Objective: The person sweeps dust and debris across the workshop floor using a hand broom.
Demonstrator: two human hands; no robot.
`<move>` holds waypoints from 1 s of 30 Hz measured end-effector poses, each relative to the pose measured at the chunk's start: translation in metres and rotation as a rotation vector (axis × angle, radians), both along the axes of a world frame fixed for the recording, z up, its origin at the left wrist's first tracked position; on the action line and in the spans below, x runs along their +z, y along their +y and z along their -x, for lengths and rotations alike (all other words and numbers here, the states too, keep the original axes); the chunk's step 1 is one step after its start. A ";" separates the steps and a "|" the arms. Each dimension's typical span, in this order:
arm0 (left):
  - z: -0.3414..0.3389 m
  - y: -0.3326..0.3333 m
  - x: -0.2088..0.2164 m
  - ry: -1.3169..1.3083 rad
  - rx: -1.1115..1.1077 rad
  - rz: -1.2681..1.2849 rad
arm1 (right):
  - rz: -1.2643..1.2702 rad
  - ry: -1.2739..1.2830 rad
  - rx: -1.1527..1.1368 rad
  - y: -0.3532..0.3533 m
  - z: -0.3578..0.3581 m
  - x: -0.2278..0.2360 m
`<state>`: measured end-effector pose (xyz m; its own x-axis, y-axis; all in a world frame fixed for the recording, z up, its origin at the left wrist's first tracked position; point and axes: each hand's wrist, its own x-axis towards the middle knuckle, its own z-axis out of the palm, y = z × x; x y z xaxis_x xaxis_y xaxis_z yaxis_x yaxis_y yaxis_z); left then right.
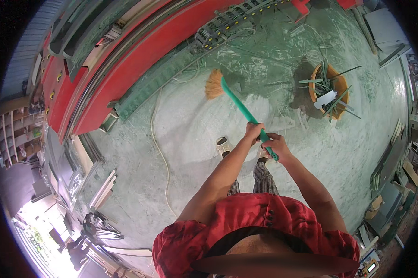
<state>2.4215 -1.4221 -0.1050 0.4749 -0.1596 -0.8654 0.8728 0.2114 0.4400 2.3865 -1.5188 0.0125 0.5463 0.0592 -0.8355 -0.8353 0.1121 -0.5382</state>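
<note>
Twice gripping the broom (240, 105), closing fingers right around the green handle at both holds: with the right hand (277, 144) near the handle's end, with the left hand (254, 132) just farther down. Showing no open gap in either grasp. Holding close together near the top, probably for reach, and leaving most of the handle stretching out ahead of the body; probably guiding with the left, steadying with the right.

Standing in pale shoes (222, 147) on the scuffed green floor (125, 153), well apart from the bristles. Slanting forward and to the left now, ending in straw-coloured bristles (213, 84) down by the floor; touching or just hovering, not telling from up here. Spotting a pale cord (158, 143) curving along at left.

Looking right: finding an orange-yellow tub (341, 83) on the floor, well apart from the broom. Bristling with offcuts, too! Sending long dark strips (337, 101) out past the rim at odd angles, likely being too long for lying flat, and carrying a white flat piece (326, 99) on the near side. Hiding the bottom under that tangle.

Farther off, meeting a toothed green rail (155, 81), running beside a red beam (130, 78). Away at far left, glimpsing a compartmented shelf (19, 125), not making out the contents.
</note>
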 end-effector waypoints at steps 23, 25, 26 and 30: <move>0.096 0.092 0.030 0.041 0.543 -0.210 | -0.326 0.073 0.479 0.051 0.034 -0.020; 0.078 0.109 0.024 0.021 0.465 -0.145 | -0.312 0.088 0.544 0.066 0.008 -0.031; 0.068 0.121 0.009 0.073 0.464 -0.187 | -0.323 0.080 0.558 0.074 -0.006 -0.044; 0.026 0.136 -0.023 0.215 0.381 -0.267 | -0.366 0.182 0.516 0.087 -0.038 -0.080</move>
